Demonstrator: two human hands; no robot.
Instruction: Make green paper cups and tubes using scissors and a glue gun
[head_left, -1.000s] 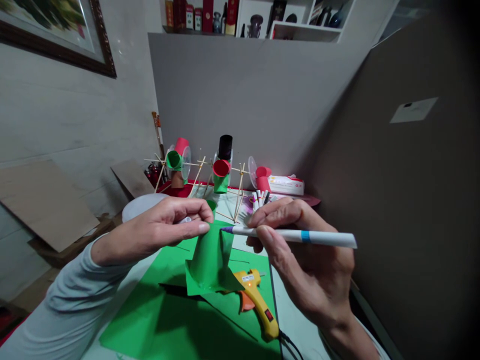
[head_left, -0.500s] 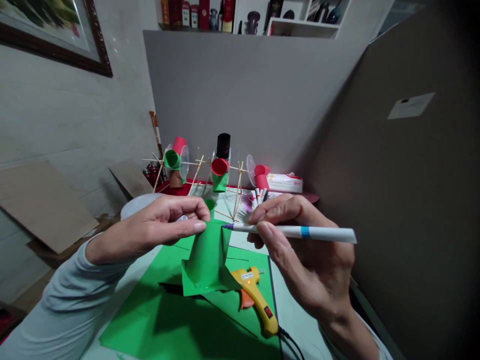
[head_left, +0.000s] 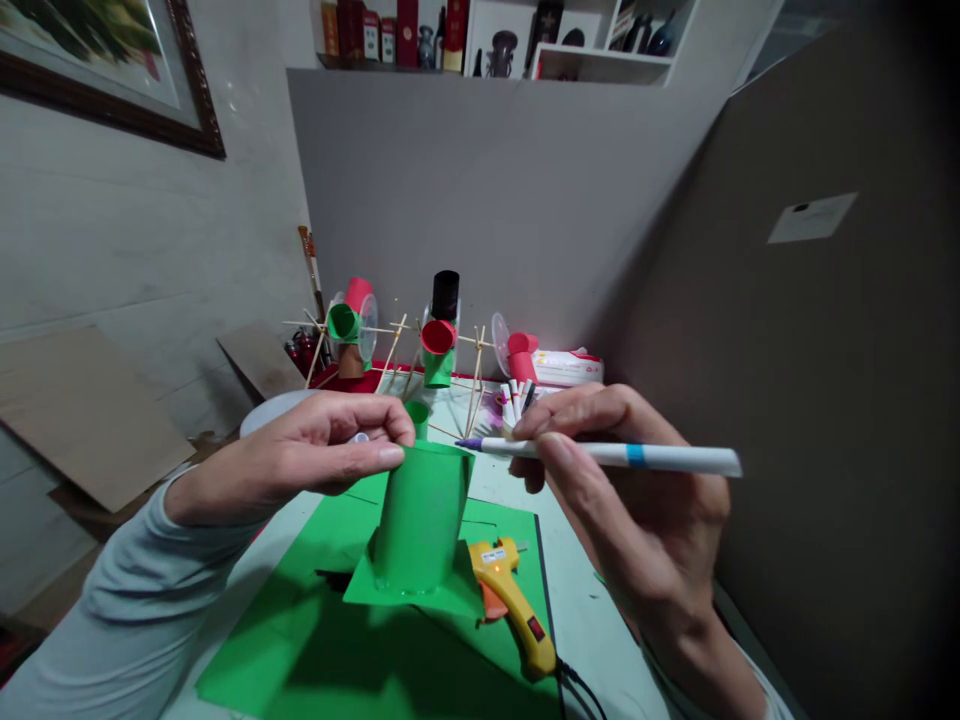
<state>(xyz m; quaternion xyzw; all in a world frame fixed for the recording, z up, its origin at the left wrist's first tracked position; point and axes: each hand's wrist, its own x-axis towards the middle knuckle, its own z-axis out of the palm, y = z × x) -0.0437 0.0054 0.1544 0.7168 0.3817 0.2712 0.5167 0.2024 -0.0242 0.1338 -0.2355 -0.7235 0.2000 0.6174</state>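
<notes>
A green paper tube [head_left: 421, 515] glued to a square green base is held up above a large green paper sheet [head_left: 315, 640]. My left hand [head_left: 330, 455] pinches the tube's top rim, with a small white cap tucked between its fingers. My right hand [head_left: 622, 500] grips a white marker [head_left: 615, 455] with a blue band. The marker's purple tip rests at the tube's upper right rim.
A yellow glue gun [head_left: 517, 605] lies on the green sheet, its cord running off the front edge. Behind stand stick frames with red, green and black paper cups [head_left: 439, 340], several markers [head_left: 517, 400] and a white box [head_left: 566, 368]. Grey boards wall the back and right.
The green tube has been turned more upright and shifted slightly right. The marker and my right hand moved a little right and up.
</notes>
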